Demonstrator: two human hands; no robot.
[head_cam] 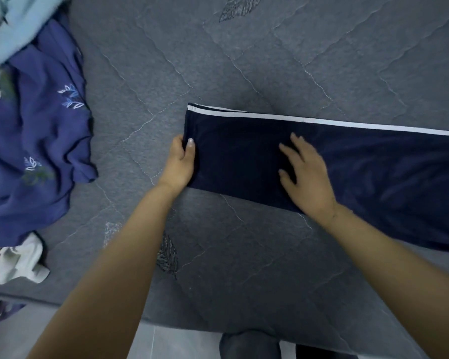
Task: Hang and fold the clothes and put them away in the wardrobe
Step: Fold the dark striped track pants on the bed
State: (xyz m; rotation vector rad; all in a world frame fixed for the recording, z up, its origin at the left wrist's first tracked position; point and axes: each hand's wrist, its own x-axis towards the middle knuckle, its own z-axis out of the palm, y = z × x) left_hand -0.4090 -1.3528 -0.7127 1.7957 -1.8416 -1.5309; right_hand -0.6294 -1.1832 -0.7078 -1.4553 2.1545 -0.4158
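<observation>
Dark navy trousers [373, 172] with a white side stripe lie flat and folded lengthwise across the grey quilted bed [244, 60], running off the right edge of the view. My left hand [180, 161] grips the trousers' left end, thumb on top and fingers tucked under the hem. My right hand [306, 174] rests flat on the cloth, fingers spread, a little right of the left hand.
A heap of clothes lies at the left: a blue garment with leaf embroidery [36, 151], a light blue one [13, 29] above it, a white one [21, 260] below. The bed's near edge [182, 325] and pale floor [166, 345] show at the bottom.
</observation>
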